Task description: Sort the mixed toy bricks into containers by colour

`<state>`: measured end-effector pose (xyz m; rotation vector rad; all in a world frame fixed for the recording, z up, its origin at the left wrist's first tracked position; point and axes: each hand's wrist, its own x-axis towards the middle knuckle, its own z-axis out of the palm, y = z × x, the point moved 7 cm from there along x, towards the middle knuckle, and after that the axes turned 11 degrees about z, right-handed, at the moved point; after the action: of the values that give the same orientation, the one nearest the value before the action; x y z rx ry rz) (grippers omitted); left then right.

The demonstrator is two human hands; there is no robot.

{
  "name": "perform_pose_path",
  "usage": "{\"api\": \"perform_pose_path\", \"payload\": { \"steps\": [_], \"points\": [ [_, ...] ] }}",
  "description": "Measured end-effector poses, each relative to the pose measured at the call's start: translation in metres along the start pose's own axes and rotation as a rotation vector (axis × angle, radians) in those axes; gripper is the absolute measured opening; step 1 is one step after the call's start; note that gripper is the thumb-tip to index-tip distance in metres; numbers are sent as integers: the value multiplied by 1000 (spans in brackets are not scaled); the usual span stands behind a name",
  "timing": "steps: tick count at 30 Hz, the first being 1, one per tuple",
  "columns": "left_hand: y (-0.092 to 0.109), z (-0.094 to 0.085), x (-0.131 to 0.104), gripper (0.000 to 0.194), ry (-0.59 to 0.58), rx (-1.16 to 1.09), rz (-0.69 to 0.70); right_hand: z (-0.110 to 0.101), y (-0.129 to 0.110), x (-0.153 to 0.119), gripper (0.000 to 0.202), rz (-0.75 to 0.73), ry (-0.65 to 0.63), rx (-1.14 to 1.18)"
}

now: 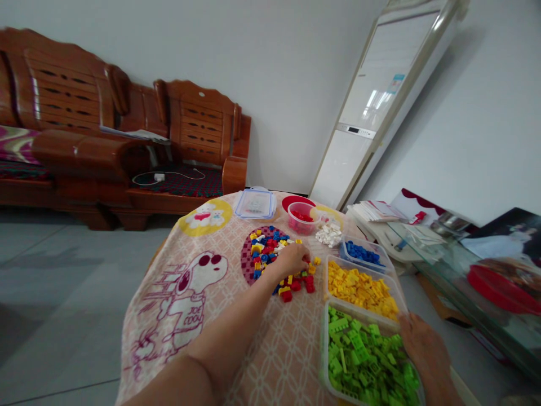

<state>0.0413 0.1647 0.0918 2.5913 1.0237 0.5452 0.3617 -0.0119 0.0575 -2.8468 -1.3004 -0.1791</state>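
Observation:
My left hand (292, 259) reaches into a mixed pile of toy building bricks (266, 248) in red, blue, yellow and white. Its fingers are curled together at the pile's right side; what they hold, if anything, is hidden. At the right table edge, my right hand (425, 344) lies against the corner where the container of yellow bricks (359, 287) meets the container of green bricks (367, 355). Its fingertips touch the rim, but their grip is unclear. Loose red bricks (286, 295) lie just below my left hand.
Behind the yellow bricks stands a container of blue bricks (361, 252). White bricks (328, 234) lie heaped beside a pink tub (301, 219) with red bricks. A clear lid (255, 203) lies at the back. A glass-topped stand (456, 270) is at the right, a wooden sofa (190, 135) behind.

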Motion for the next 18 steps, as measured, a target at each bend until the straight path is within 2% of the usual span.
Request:
{"api": "perform_pose_path", "payload": {
  "steps": [4,6,8,12,18],
  "points": [
    [25,28,5,28,-41,99,92,-2,-2,-2,52,14,-15,4],
    [30,39,6,27,-79,151,90,-2,-2,-2,52,34,-22,-4],
    [29,43,6,26,-76,168,71,-1,-1,-2,51,53,-41,-16],
    [17,35,6,22,-9,56,51,-1,-1,-1,49,46,-62,-32],
    [-15,13,7,20,159,-112,-28,-5,-3,-5,50,76,-93,-26]
  ]
}}
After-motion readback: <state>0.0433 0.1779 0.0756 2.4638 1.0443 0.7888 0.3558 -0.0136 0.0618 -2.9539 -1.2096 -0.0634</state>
